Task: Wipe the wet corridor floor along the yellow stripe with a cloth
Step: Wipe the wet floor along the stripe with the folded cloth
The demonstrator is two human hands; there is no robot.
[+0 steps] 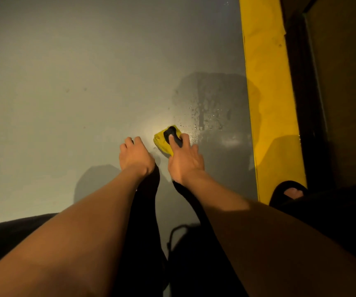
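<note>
Your right hand (pixel 184 159) pressed the cloth (pixel 166 140) flat; left hand (pixel 135 156) braced, fingers curled, empty. Should have swept toward droplets (pixel 205 116) beside yellow stripe (pixel 269 103).

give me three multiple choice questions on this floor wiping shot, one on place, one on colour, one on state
1. Where is the yellow stripe relative to the cloth?
A. to its right
B. to its left
C. under it

2. What colours is the cloth?
A. white and blue
B. yellow and black
C. all red

3. What is the right hand doing?
A. hanging idle
B. holding a bucket
C. pressing the cloth on the floor

Answers:
1 A, the stripe runs along the frame's right side.
2 B, yellow fabric with a black part.
3 C, its fingers lie on the cloth; the left hand rests on the floor.
</note>
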